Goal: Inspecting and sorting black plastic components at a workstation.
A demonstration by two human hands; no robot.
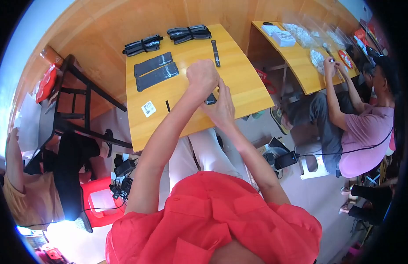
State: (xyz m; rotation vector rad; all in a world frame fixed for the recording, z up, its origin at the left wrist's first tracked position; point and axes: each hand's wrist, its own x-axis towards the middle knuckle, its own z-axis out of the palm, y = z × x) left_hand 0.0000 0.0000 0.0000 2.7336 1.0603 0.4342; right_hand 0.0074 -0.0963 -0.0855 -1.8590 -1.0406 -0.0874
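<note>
Over the middle of the yellow table (239, 81), my left hand (202, 75) is closed in a fist, its back turned up; what its fingers hold, if anything, is hidden. Just below and to the right, my right hand (222, 108) grips a black strap (210, 99), of which only a short part shows by the thumb. The two hands are close together. Beyond them lies a single black strap (216, 53). Left of my hands are two rows of black straps, a far row (153, 64) and a near row (158, 77), laid flat side by side.
Two tied bundles of black straps, left (143, 45) and right (189, 33), rest at the table's far edge. A white label (148, 108) and a small black strip (168, 106) lie nearer me. A co-worker (366, 119) handles small parts at another table (300, 66); another person (37, 198) sits left.
</note>
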